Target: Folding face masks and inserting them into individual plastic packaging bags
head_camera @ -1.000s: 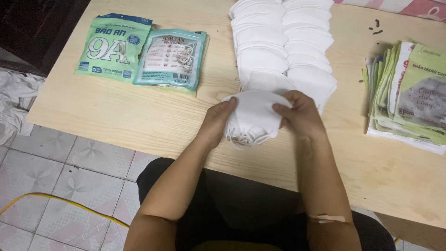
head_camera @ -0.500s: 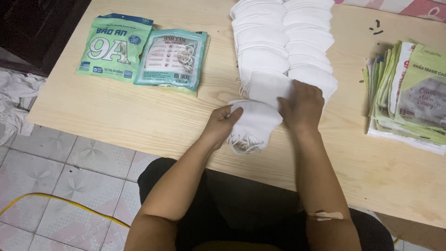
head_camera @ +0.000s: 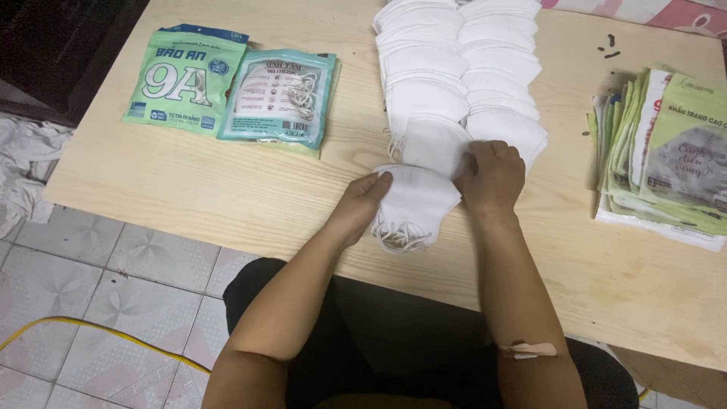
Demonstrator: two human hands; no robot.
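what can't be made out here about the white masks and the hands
- Head view: how many folded white face masks are in the small stack at the table edge; they overlap.
- Head view: the right hand has its fingertips curled under, hiding its grip.
- Head view: the two rows of white masks and the pile of green printed packets are cut off by frame edges.
- The left hand covers the stack's left edge.

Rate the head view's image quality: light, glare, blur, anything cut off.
Head view: soft, dim indoor light with faint shadows; no glare on the wooden table; both hands and the small stack of white masks look slightly soft; the sealed green packets are fairly crisp; the green packet stack is cropped at the right edge.
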